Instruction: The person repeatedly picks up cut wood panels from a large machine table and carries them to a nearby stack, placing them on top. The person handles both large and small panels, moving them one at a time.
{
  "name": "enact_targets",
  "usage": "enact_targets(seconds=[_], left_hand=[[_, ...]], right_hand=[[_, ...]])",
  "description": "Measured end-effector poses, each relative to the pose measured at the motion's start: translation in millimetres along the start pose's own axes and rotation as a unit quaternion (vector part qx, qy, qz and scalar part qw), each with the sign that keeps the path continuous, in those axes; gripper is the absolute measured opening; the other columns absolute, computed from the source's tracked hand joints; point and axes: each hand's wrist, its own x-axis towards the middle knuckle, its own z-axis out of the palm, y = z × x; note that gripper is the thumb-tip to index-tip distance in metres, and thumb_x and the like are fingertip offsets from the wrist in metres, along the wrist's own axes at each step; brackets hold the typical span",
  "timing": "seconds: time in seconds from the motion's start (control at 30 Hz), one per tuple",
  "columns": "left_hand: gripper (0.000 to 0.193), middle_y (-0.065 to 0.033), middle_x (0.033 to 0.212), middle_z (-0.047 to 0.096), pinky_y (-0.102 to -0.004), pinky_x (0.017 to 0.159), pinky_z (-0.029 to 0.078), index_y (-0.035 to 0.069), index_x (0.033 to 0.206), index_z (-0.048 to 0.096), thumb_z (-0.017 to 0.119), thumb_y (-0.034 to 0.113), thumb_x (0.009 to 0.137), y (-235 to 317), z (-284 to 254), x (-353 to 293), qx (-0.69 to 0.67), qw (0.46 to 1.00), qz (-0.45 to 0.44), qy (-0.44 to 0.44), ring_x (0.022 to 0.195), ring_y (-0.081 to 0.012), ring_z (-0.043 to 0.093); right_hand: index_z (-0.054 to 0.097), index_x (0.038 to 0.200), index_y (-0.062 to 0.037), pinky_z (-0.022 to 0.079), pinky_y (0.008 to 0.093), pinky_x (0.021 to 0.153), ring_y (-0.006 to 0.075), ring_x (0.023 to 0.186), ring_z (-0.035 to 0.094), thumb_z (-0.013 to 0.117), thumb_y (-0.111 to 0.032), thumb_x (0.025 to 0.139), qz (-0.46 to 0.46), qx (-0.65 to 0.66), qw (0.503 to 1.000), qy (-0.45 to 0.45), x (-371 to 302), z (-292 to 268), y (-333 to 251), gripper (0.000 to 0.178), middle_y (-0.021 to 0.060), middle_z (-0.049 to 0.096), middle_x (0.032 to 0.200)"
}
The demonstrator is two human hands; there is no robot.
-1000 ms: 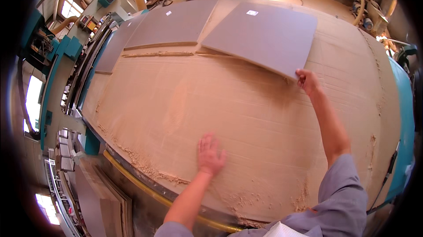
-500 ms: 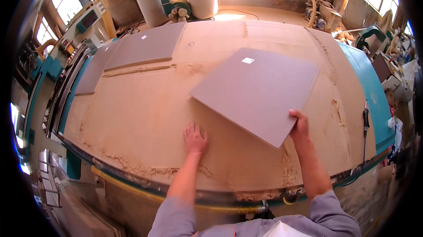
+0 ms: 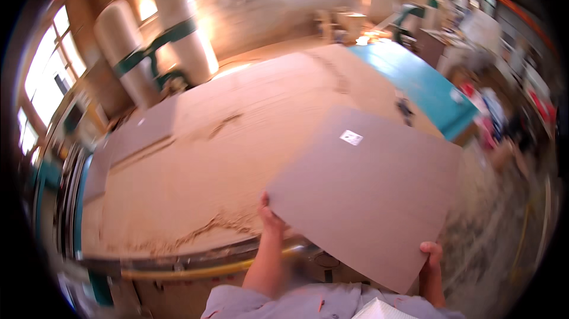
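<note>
A flat grey-mauve board [image 3: 367,194] with a small white label [image 3: 351,137] is held up between my two hands, tilted over the table's near right edge. My left hand [image 3: 269,213] grips its left corner, the fingers partly hidden beside and under the board. At the near right edge my right hand [image 3: 432,255] clasps it with the thumb on top and the other fingers out of sight below. Two more boards of the same colour, one of them a wide panel [image 3: 145,128], lie at the far left of the dusty worktable [image 3: 195,200].
Ridges of sawdust [image 3: 219,223] lie along the table's near edge. A teal surface [image 3: 409,82] adjoins the far right. Dust-collector bags [image 3: 178,23] stand behind at the left. Concrete floor [image 3: 474,242] and clutter [image 3: 498,111] are on the right. A dark tool [image 3: 405,110] lies beyond the board.
My view has swung right. The board has been lifted and brought toward me past the table edge. My left hand, earlier flat on the table, now holds the board too.
</note>
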Motion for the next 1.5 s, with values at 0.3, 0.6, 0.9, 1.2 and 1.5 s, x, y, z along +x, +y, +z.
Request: enact_targets(seconds=[0.3, 0.6, 0.9, 1.2, 1.5], left_hand=[[0.052, -0.0135, 0.124, 0.053, -0.0448, 0.097, 0.040, 0.000, 0.125, 0.048, 0.049, 0.034, 0.087, -307.4, 190.3, -48.0, 0.134, 0.954, -0.195, -0.186, 0.115, -0.0311, 0.049], [0.046, -0.0138, 0.120, 0.053, -0.0431, 0.095, 0.042, -0.001, 0.123, 0.048, 0.047, 0.025, 0.085, -599.4, 243.5, -54.1, 0.223, 0.869, -0.376, -0.230, 0.112, -0.0311, 0.051], [0.042, -0.0167, 0.120, 0.052, -0.0507, 0.099, 0.039, 0.001, 0.127, 0.043, 0.045, 0.013, 0.087, -897.5, 254.4, -161.4, 0.388, 0.704, -0.591, -0.062, 0.111, -0.0350, 0.050], [0.023, -0.0100, 0.074, 0.067, -0.0268, 0.055, 0.053, 0.002, 0.093, 0.062, 0.059, 0.024, 0.088, -1072.0, 319.9, -236.3, 0.367, 0.128, -0.875, -0.289, 0.058, -0.0170, 0.063], [0.029, -0.0124, 0.074, 0.065, -0.0287, 0.058, 0.053, 0.000, 0.080, 0.063, 0.058, 0.027, 0.088, -1301.3, 327.3, -69.7, 0.679, 0.273, -0.449, -0.513, 0.067, -0.0189, 0.064]], right_hand=[[0.046, 0.124, 0.0063, 0.049, 0.0405, 0.086, 0.0298, 0.102, 0.058, 0.059, -0.017, 0.076, -0.075, 0.218, 0.945, 0.231, -131.6, -244.8, -115.5, 0.055, 0.0176, 0.057, 0.115], [0.043, 0.125, 0.0066, 0.050, 0.0411, 0.086, 0.0303, 0.099, 0.059, 0.056, -0.015, 0.074, -0.184, 0.217, 0.892, 0.350, -183.4, -382.1, -162.6, 0.057, 0.0182, 0.058, 0.112], [0.055, 0.098, 0.0056, 0.050, 0.0389, 0.074, 0.0272, 0.084, 0.060, 0.058, -0.007, 0.071, -0.217, 0.285, 0.748, 0.559, -137.7, -535.9, -216.5, 0.029, 0.0132, 0.061, 0.090], [0.056, 0.079, -0.0034, 0.048, 0.0348, 0.066, 0.0219, 0.072, 0.057, 0.062, -0.011, 0.068, -0.313, 0.295, 0.575, 0.696, -116.1, -671.0, -314.0, 0.014, 0.0074, 0.056, 0.077], [0.055, 0.071, -0.0061, 0.044, 0.0304, 0.055, 0.0166, 0.061, 0.052, 0.063, -0.009, 0.066, -0.231, 0.261, 0.494, 0.797, -122.6, -886.0, -430.6, 0.010, 0.0034, 0.052, 0.068]])
